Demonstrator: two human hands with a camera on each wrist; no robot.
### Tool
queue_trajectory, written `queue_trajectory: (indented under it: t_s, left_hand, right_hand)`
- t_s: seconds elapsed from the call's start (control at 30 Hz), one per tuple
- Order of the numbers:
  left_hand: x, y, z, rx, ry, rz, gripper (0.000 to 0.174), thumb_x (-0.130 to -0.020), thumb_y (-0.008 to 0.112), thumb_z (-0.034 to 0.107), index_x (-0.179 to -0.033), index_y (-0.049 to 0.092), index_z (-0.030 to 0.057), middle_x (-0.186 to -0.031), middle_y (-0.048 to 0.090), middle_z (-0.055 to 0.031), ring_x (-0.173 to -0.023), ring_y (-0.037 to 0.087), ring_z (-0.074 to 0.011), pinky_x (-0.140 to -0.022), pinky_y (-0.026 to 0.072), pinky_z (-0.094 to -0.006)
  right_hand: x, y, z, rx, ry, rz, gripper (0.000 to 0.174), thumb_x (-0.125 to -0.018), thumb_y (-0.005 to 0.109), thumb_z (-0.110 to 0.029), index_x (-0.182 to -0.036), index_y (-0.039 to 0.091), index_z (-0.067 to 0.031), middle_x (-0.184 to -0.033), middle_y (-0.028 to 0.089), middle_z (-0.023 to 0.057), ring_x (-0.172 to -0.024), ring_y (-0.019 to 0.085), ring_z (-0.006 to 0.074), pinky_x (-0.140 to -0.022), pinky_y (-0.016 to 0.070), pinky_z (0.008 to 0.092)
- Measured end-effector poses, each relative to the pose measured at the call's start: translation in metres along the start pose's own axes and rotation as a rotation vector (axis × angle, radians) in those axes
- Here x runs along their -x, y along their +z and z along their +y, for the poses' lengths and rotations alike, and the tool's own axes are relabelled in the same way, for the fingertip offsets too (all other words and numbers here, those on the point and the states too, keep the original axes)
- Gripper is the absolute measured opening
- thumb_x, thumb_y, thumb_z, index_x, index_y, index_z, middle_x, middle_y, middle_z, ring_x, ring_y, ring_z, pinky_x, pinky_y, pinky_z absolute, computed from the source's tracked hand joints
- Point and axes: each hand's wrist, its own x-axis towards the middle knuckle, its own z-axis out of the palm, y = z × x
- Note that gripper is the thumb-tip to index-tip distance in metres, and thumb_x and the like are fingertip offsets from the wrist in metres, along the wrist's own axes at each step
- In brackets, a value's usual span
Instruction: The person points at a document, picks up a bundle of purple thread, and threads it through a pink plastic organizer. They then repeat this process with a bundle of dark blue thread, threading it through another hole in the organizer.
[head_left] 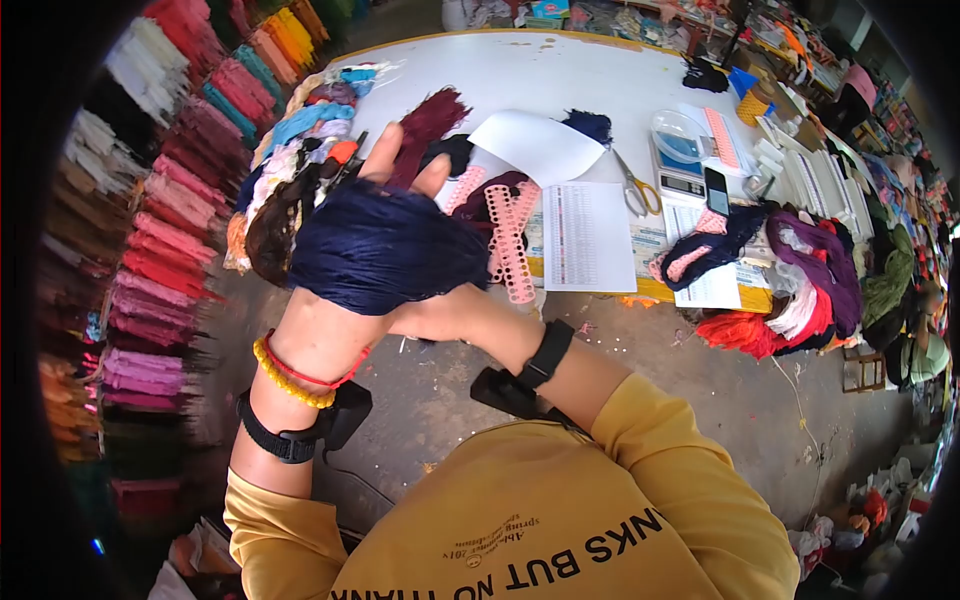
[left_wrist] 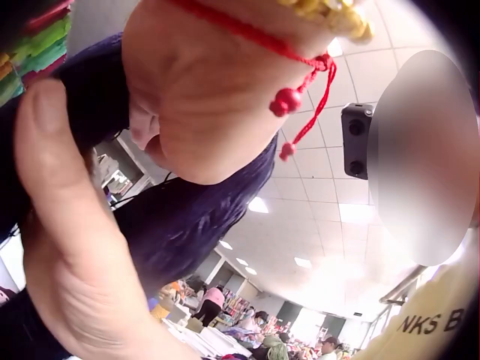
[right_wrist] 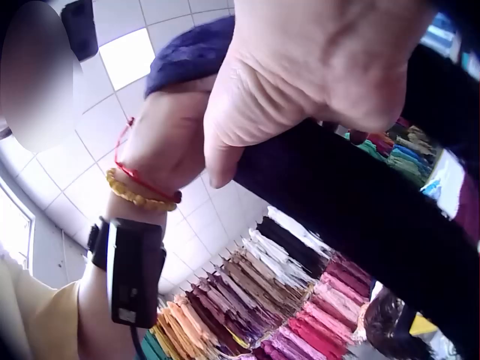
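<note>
A thick hank of navy yarn (head_left: 385, 250) is looped over my left hand (head_left: 335, 315) in the head view, covering most of its palm. Two straight fingers (head_left: 383, 155) rise beyond the yarn's far side. From the right, my right hand (head_left: 445, 312) reaches in at the hank's near edge. Seen from the right wrist, that hand (right_wrist: 315, 75) grips a dark stretch of the hank, its thumb (right_wrist: 223, 157) laid along the side and its other fingers mostly hidden. Close by in the left wrist view are the two hands, with the navy yarn (left_wrist: 195, 225) running between them.
Beyond the hands, a white table (head_left: 420, 75) bears a maroon yarn bundle (head_left: 430, 125), pink perforated strips (head_left: 510, 245), printed sheets (head_left: 588, 240), scissors (head_left: 637, 190) and a scale (head_left: 680, 180). Coloured hanks (head_left: 165, 240) hang at the left. More yarn (head_left: 815, 260) drapes over the table's right edge.
</note>
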Motion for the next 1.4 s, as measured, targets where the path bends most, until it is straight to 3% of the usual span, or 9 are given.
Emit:
queue_trajectory:
  t_s: [0.17,0.3,0.37,0.5,0.63,0.77,0.97,1.2,1.4]
  left_hand:
    - [0.008,0.002,-0.008,0.079,0.004,0.161,0.05,-0.075,0.06,0.003,-0.123,0.052,0.0146,-0.136,0.036,-0.0164,-0.114,0.048,-0.0266,-0.088,0.0425,-0.031]
    - [0.039,0.033,-0.039,0.715,-0.281,0.431,0.062,-0.083,0.052,0.003,-0.138,0.028,0.0159,-0.139,0.03,-0.0164,-0.113,0.049,-0.0241,-0.097,0.0348,-0.0323]
    - [0.056,0.041,-0.047,0.933,-0.481,0.444,0.074,-0.086,0.05,0.003,-0.142,0.005,0.0201,-0.143,0.019,-0.0184,-0.113,0.049,-0.0226,-0.091,0.0414,-0.0311]
    - [0.078,0.045,-0.035,1.561,-0.664,0.589,0.081,-0.085,0.053,0.004,-0.141,-0.003,0.0239,-0.11,0.057,-0.0172,-0.081,0.062,-0.0187,-0.065,0.052,-0.0274]
    - [0.125,0.079,-0.05,1.786,-0.768,0.525,0.069,-0.088,0.051,0.011,-0.141,0.008,0.0222,-0.094,0.063,-0.0137,-0.056,0.059,-0.0141,-0.071,0.0494,-0.0307]
    - [0.156,0.1,-0.058,2.104,-0.825,0.123,0.059,-0.089,0.049,0.029,-0.139,0.02,0.0146,-0.105,0.061,-0.0163,-0.068,0.062,-0.0169,-0.089,0.0441,-0.0389]
    - [0.136,0.122,-0.042,1.344,-0.236,-0.849,0.089,-0.075,0.059,0.056,-0.13,0.03,-0.0068,-0.115,0.055,-0.0167,-0.109,0.051,-0.0221,-0.094,0.0366,-0.0303]
    - [0.142,0.128,-0.01,1.856,-0.525,-0.464,0.086,-0.076,0.045,0.068,-0.126,0.037,-0.0021,-0.11,0.056,-0.0127,-0.103,0.053,-0.0177,-0.092,0.0376,-0.0296]
    - [0.131,0.148,0.004,2.102,-0.833,-0.049,0.08,-0.078,0.042,0.066,-0.125,0.038,0.0023,-0.12,0.049,-0.013,-0.111,0.049,-0.0196,-0.095,0.0379,-0.0337]
  right_hand:
    - [-0.005,0.039,0.008,-0.949,0.259,-0.093,0.046,-0.083,0.058,-0.03,-0.119,0.045,-0.0053,-0.115,0.05,0.0144,-0.108,0.047,0.021,-0.091,0.0391,0.0328]
    - [0.021,0.046,0.006,-0.503,0.718,-0.64,0.025,-0.078,0.061,-0.023,-0.092,0.056,-0.003,-0.072,0.06,0.0084,-0.064,0.058,0.0159,-0.059,0.0471,0.0293]
    - [0.039,0.036,-0.012,-0.606,0.829,-0.509,0.021,-0.076,0.062,-0.023,-0.068,0.054,-0.0055,-0.047,0.047,-0.0008,-0.039,0.046,0.0111,-0.04,0.0374,0.0267]
    - [0.068,0.015,-0.013,-0.274,0.781,-0.879,0.028,-0.078,0.06,-0.028,-0.07,0.056,-0.0007,-0.051,0.052,0.005,-0.044,0.051,0.0129,-0.043,0.0404,0.0287]
    - [0.097,-0.001,-0.015,0.0,0.652,-0.797,0.023,-0.07,0.059,-0.02,-0.075,0.058,0.0021,-0.067,0.061,0.0168,-0.066,0.062,0.0288,-0.059,0.0467,0.0381]
    - [0.074,-0.025,-0.038,0.368,0.518,-0.773,0.021,-0.067,0.061,-0.017,-0.079,0.055,-0.001,-0.071,0.061,0.0133,-0.072,0.061,0.0298,-0.062,0.0453,0.0414]
    - [0.063,-0.036,-0.005,0.708,0.156,-0.522,0.023,-0.061,0.066,-0.016,-0.079,0.054,-0.0081,-0.073,0.06,0.0056,-0.075,0.061,0.023,-0.067,0.042,0.037]
    - [0.07,-0.054,0.009,0.652,0.479,-0.641,0.05,-0.063,0.068,-0.017,-0.11,0.052,-0.0085,-0.095,0.058,0.009,-0.1,0.053,0.0268,-0.084,0.0381,0.0393]
    - [0.066,-0.056,-0.035,0.04,0.549,-0.099,0.056,-0.069,0.06,-0.005,-0.122,0.042,-0.0044,-0.115,0.052,0.01,-0.102,0.053,0.0247,-0.089,0.0415,0.0376]
